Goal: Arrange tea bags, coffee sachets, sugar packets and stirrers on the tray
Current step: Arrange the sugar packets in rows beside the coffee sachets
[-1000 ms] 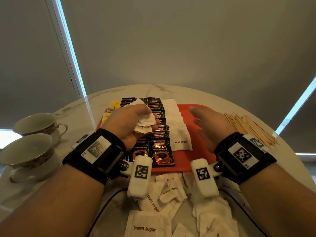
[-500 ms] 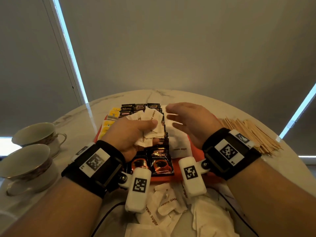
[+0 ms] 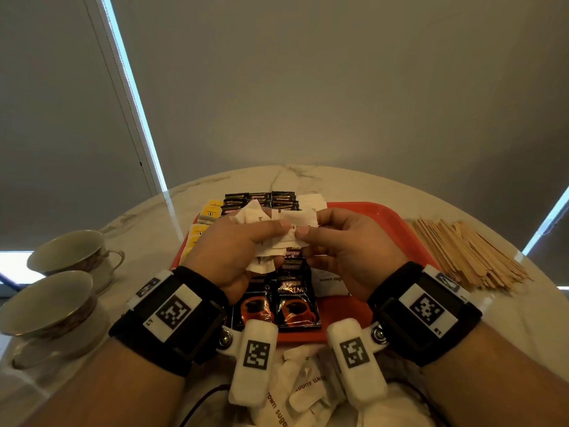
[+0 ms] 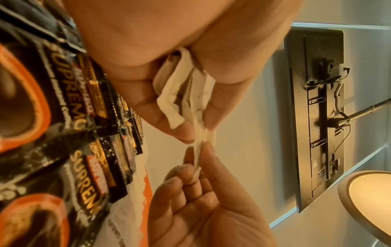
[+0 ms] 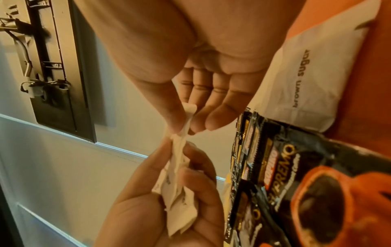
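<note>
Inspector: Your left hand grips a bundle of sugar packets above the tray. Your right hand pinches one packet at the bundle's edge.

Operator: How do I separate it cleanly?

Inspector: In my judgement, draw that single packet sideways while the left thumb clamps the rest. Then lay it on the tray against the white row beside the coffee sachets, overlapping evenly. The stirrers wait on the desk, off the tray's far side.

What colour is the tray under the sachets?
Red-orange; the tray shows best in the head view.
</note>
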### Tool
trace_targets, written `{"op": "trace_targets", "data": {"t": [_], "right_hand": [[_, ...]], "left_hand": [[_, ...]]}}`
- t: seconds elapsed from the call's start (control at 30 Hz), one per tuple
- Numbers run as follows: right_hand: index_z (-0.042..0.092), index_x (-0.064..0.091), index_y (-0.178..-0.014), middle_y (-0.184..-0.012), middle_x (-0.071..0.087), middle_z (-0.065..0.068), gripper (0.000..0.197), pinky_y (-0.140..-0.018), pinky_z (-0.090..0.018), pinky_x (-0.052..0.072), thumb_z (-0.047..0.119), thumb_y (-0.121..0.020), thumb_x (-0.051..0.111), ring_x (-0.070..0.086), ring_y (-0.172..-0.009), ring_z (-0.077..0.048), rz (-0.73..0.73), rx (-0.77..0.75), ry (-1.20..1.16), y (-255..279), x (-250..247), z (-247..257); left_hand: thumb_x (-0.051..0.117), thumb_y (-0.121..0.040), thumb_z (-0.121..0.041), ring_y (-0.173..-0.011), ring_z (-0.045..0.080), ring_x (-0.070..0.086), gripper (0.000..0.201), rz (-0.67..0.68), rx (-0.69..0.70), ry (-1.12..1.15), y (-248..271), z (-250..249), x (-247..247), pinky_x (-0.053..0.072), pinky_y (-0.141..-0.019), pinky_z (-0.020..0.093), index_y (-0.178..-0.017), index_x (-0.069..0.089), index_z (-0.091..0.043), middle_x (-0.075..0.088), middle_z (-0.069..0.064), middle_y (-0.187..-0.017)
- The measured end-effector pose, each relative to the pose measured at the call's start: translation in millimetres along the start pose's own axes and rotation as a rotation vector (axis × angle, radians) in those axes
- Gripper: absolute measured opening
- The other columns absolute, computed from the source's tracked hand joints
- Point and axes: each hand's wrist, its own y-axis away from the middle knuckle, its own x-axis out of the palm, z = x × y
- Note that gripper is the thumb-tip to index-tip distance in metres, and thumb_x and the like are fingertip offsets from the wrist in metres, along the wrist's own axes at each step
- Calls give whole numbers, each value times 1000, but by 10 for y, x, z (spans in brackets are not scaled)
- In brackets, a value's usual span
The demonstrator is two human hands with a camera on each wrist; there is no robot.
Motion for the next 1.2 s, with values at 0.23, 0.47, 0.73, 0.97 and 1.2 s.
{"op": "trace_targets", "data": {"t": [0.23,0.47,0.73,0.97,1.2], "right_hand": [[2,70,-101,-85,75,-9,13,-58,-24,55,13,-96,66,67,-66,-13,-100,-36,-52,-16,6,-13],[3,72,-104,-94,76,-11,12,-67,-28,59,7,-96,63,73,-80,-19,10,-98,38,5,17,3],[-3,66,-103,-98,75,-16,15,-69,-33,63,8,-93,69,72,-82,-26,18,-13,58,41,-16,41],[1,69,-108,-104,75,-19,18,-75,-40,63,6,-91,71,74,-92,-26,15,-31,89,88,16,88],[8,73,-90,-79,75,-6,18,-66,-31,57,-9,-88,67,71,-75,-19,-82,15,199,46,-87,216]], "left_hand": [[74,-87,3,-73,22,77,18,34,-42,-71,-10,3,-18,58,-52,29,-96,66,-11,79,10,-83],[83,-71,-25,-73,20,74,34,165,-44,-170,45,12,9,54,-55,29,-101,71,-14,78,10,-89],[74,-87,0,-87,30,78,18,78,21,-73,-7,17,-14,63,-67,40,-98,68,-13,79,11,-89],[77,-87,-7,-81,29,78,28,40,-15,15,10,48,42,61,-56,35,-112,65,-5,79,16,-94],[76,-91,-12,-76,29,78,12,0,-37,5,-41,38,19,63,-57,38,-83,68,-12,79,14,-89]]}}
